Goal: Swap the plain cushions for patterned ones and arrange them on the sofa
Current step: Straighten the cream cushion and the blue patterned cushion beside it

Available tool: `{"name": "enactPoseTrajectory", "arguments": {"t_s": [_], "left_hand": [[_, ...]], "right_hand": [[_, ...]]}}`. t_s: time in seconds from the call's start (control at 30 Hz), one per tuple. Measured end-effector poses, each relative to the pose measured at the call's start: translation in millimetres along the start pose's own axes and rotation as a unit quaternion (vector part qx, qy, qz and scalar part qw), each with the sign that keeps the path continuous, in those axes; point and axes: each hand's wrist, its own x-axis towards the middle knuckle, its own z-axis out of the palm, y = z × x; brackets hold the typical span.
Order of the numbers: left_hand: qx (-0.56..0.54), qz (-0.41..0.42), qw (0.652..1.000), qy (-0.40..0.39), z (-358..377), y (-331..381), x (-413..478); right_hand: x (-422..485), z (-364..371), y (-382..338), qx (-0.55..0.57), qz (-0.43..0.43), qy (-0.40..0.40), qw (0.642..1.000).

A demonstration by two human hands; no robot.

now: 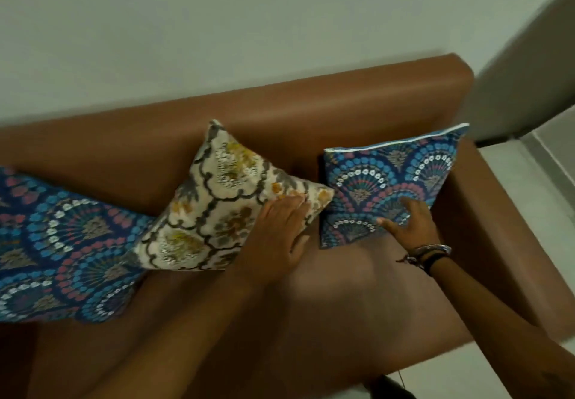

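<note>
Cream trellis-patterned fabric cushion (217,208) | soft, light; grip corners | left hand (277,236) flat, fingers together | right hand (407,227) fingers splayed on blue fan-patterned cushion (389,180) | brown leather sofa (357,99) right end

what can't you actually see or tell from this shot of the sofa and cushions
- Blue fan-pattern cushion at left: cut off by the head view's left edge.
- Cream cushion: its lower right corner is covered by the left hand.
- Right blue cushion: its lower part is behind the right hand.
- Sofa: its left end and front are out of frame.
- Plain cushions: none in view.
</note>
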Motion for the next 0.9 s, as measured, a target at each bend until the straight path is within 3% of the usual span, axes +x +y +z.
{"name": "enactPoseTrajectory", "arguments": {"t_s": [0.13, 0.27, 0.37, 0.53, 0.7, 0.83, 0.9], "left_hand": [[0.023, -0.074, 0.986, -0.146, 65.5, 59.0, 105.6], [0.161, -0.134, 0.952, -0.222, 129.7, 76.1, 207.1], [0.166, -0.194, 0.929, -0.268, 157.4, 71.3, 240.8], [0.119, -0.208, 0.944, -0.227, 156.8, 99.2, 247.9], [-0.035, -0.262, 0.955, -0.132, 127.2, 139.5, 212.0], [-0.199, -0.366, 0.904, -0.096, 119.4, 148.5, 178.9], [-0.239, -0.407, 0.878, -0.077, 121.1, 140.6, 167.9]], "right_hand": [[83.2, -31.6, 108.8, 0.055, 0.116, -0.071, 0.989], [161.3, -37.3, 154.3, 0.124, 0.071, -0.156, 0.977], [196.3, -28.3, 154.2, 0.209, 0.014, -0.191, 0.959], [170.0, -48.7, 149.5, 0.317, 0.032, -0.127, 0.939], [138.7, -154.3, 141.3, 0.242, -0.113, -0.114, 0.957], [150.6, -196.8, 105.9, 0.096, -0.213, -0.111, 0.966], [166.2, -185.0, 88.5, 0.082, -0.277, -0.110, 0.951]]}}
